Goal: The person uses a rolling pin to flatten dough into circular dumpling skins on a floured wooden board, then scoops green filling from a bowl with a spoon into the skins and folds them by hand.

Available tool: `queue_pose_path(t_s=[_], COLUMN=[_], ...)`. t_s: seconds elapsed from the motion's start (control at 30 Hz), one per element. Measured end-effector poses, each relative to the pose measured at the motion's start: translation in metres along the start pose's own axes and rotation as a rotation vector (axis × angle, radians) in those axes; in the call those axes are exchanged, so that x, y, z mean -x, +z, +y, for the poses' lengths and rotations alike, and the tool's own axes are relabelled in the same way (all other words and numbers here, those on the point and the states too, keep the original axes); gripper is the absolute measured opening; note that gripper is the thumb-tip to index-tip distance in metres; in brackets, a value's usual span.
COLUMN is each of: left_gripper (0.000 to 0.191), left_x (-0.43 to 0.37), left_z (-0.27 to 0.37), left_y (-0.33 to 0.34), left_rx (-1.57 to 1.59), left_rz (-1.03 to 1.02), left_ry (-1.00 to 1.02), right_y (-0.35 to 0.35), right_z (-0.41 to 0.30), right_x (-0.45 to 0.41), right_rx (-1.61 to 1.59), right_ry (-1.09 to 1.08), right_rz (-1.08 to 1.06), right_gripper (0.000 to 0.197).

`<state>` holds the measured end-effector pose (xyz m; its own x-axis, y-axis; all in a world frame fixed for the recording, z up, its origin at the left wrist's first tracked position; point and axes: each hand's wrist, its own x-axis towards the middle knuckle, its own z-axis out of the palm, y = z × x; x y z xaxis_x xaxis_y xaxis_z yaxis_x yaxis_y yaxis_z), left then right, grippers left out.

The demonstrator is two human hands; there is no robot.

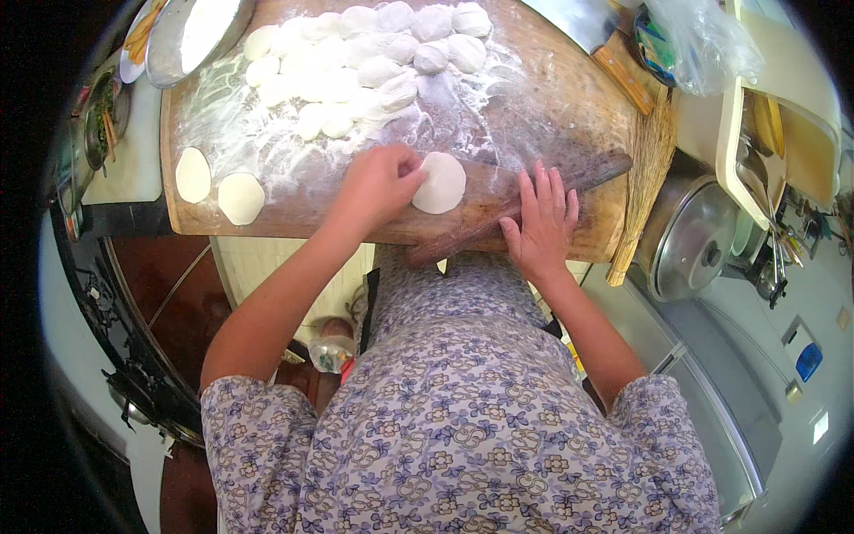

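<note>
A thin round dough wrapper (pixel 440 183) lies on the wooden board (pixel 587 230) before me. My left hand (pixel 385 177) pinches its left edge between thumb and fingers. Under the palm and fingers of my right hand (pixel 544 223) is a dark wooden rolling pin (pixel 460 239), set slantwise across the board with its near end over the front edge. Those fingers are stretched out flat on the pin, not wrapped around it. Two rolled wrappers, one oval (pixel 193 175) and one rounder (pixel 241 199), rest at the board's left. Farther back sit several floured dough pieces (pixel 393 47).
A metal bowl of flour (pixel 193 40) stands at the back left. At the back right lies a cleaver with a wooden handle (pixel 622 79). A straw brush (pixel 644 193) runs along the right edge, beside a lidded steel pot (pixel 694 240) and a cream plastic rack (pixel 734 147).
</note>
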<state>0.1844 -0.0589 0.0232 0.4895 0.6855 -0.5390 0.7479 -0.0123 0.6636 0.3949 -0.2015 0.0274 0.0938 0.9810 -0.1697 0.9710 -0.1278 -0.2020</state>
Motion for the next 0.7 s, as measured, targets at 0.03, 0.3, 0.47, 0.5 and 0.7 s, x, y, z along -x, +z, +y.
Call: queue_pose_path(t_s=[0.03,0.3,0.47,0.5,0.7], left_gripper=[0.027,0.027,0.027,0.027,0.027], left_x=[0.006,-0.027,-0.003,0.002,-0.014], left_z=[-0.002,0.026,-0.002,-0.006,0.011], left_y=[0.000,-0.007,0.003,0.001,-0.009], left_rx=[0.115,-0.257,0.085,0.084,-0.104], left_rz=[-0.057,-0.033,0.088,0.085,0.002], left_ry=[-0.113,0.067,-0.021,-0.019,0.031], right_y=[0.003,0.005,0.009,0.011,0.011], right_z=[-0.001,-0.029,0.004,0.007,-0.027], right_x=[-0.008,-0.097,0.008,0.015,-0.093], right_rx=[-0.003,-0.107,-0.070,-0.095,-0.083], right_ry=[0.002,-0.082,0.013,0.005,-0.060], right_rz=[-0.002,0.232,-0.030,0.007,0.220], right_gripper=[0.059,0.058,0.062,0.063,0.059])
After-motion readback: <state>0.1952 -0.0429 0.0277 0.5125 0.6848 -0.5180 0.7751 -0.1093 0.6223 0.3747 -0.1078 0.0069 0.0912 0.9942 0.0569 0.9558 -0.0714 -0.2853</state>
